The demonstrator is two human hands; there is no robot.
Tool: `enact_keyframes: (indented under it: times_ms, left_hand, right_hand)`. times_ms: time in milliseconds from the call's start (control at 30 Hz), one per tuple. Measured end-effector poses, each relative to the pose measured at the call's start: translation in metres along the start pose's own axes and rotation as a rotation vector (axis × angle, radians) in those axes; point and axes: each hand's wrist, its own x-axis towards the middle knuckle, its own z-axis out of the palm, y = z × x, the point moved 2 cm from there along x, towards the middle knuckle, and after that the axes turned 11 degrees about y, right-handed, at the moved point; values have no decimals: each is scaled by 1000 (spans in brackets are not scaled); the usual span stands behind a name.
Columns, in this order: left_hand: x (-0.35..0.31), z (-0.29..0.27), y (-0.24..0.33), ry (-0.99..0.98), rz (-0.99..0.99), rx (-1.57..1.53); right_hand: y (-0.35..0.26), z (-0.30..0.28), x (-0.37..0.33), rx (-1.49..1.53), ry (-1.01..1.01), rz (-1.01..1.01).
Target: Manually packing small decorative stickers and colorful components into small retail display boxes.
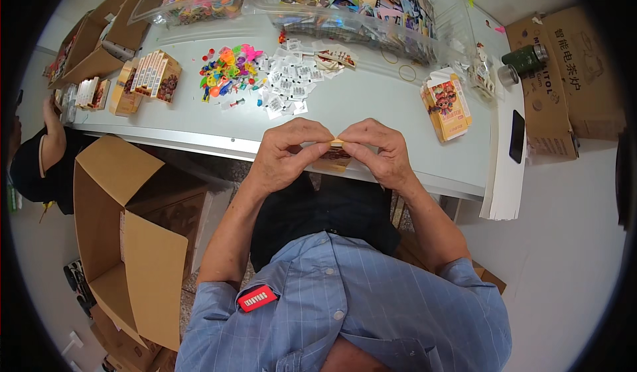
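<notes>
Between my two hands, at the table's front edge, is a small printed cardboard box [334, 162]. My left hand [289, 152] pinches its upper edge with thumb and forefinger. From the other side my right hand [377, 148] pinches the same edge, the fingertips of both hands almost meeting. Most of the box hangs below my fingers and is partly hidden by them. Beyond my hands lie a pile of small white printed packets [290, 80] and a heap of colourful plastic trinkets [229, 70]. A stack of flat yellow printed boxes [448, 109] rests to the right.
Clear plastic bins of cards [358, 24] and coloured trinkets [202, 4] stand at the back. Filled small boxes [159, 77] line the left. An open carton [156, 266] sits by the table's left front. A phone [517, 136] and a dark bottle [527, 60] are at right; another person's arm [54, 130] shows far left.
</notes>
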Motion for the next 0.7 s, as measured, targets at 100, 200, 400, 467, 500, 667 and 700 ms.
enact_keyframes:
  times_ms: [100,200,400,467,500,667,700]
  left_hand:
    - [0,-1,-3,-10,68,55]
    - [-1,-1,-2,6,124,84]
    - [0,-2,-2,-20,140,71]
    - [2,-1,2,-16,20,49]
    - [3,-1,2,-15,20,49]
    - [5,-2,-2,-25,-6,-52]
    - [4,-2,-3,-25,-6,-52]
  right_hand:
    - [5,-1,-2,-57,0,-77]
    - [5,-4,-2,-102,-21,-173]
    - [4,-2,0,-102,12,-212]
    - [3,-3,1,-104,19,-198]
    - [3,-3,1,-103,24,-185]
    - [3,-3,2,-70,20,-143]
    - [3,-3,2,-73,19,-148]
